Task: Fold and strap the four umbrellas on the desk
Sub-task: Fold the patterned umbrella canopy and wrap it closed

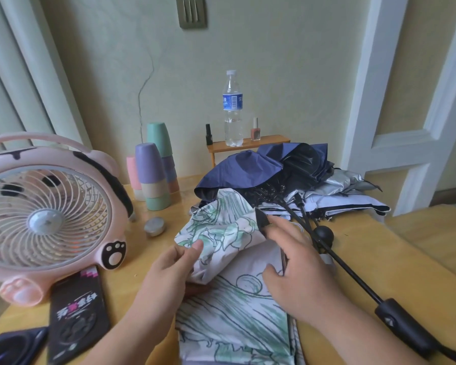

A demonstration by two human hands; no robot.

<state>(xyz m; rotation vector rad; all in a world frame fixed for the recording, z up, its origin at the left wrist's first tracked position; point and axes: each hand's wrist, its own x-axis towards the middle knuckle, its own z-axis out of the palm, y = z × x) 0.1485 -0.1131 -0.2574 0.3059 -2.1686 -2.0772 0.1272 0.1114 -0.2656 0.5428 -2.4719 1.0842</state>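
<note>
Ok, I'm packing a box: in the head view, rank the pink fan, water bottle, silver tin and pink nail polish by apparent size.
1. pink fan, though it is nearest the camera
2. water bottle
3. silver tin and pink nail polish: too alike to rank

One head-worn wide-angle view is looking forward and down, close over the desk (366,259). The left hand (169,270) and right hand (300,270) are showing low, on the printed umbrella (234,325); the wall (274,75) is closing the far side.

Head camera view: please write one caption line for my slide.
Left hand pinches the green-printed white umbrella, right hand rests on it; navy umbrella and silver umbrella lie piled behind.
</note>
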